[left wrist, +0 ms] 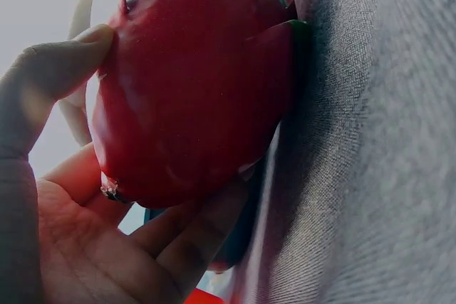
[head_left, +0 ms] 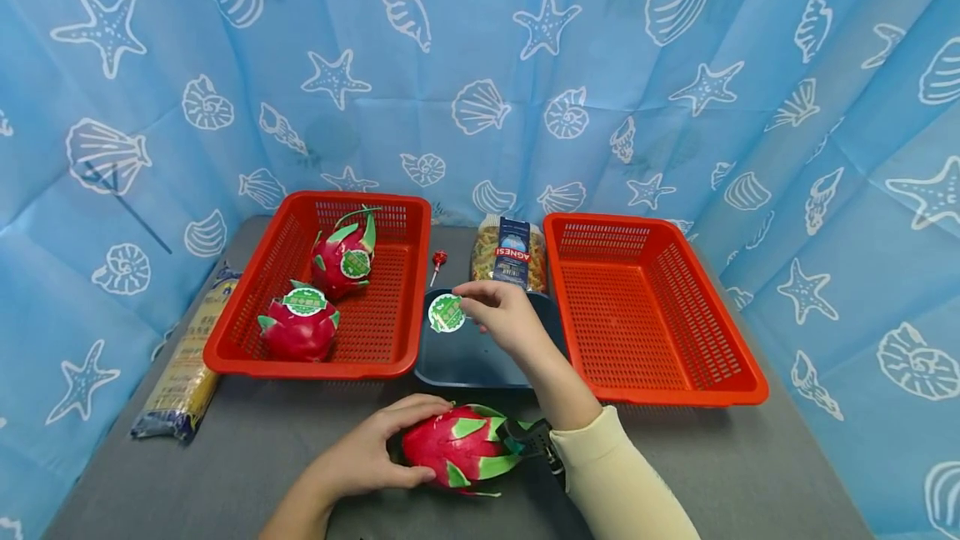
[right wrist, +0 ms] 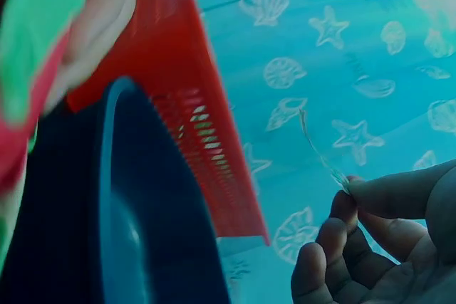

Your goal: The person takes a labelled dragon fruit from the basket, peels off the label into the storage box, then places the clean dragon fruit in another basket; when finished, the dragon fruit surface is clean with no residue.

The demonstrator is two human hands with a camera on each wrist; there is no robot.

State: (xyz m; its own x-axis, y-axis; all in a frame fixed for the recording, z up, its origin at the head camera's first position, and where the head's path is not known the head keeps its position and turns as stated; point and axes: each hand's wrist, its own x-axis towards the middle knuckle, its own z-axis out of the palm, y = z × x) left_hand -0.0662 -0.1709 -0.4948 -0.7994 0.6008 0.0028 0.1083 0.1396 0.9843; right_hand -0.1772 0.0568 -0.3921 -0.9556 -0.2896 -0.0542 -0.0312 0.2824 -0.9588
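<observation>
My left hand [head_left: 363,452] grips a red dragon fruit [head_left: 453,444] with green scales, which lies on its side on the grey cloth. In the left wrist view, thumb and fingers curl round the smooth end of that dragon fruit [left wrist: 192,90]. Above the dark blue basin [head_left: 483,367], my right hand [head_left: 501,315] pinches a round green-and-white sticker [head_left: 446,313] between thumb and forefinger. The right wrist view catches the sticker [right wrist: 324,154] almost edge-on. The right wrist partly covers the fruit's leafy end.
At left, a red basket [head_left: 378,369] holds two dragon fruits [head_left: 303,332] with similar stickers. Another red basket [head_left: 615,298] stands at right. Behind the basin are a bag of pasta [head_left: 510,252] and a lollipop [head_left: 438,261]. A long yellow packet [head_left: 187,365] lies far left.
</observation>
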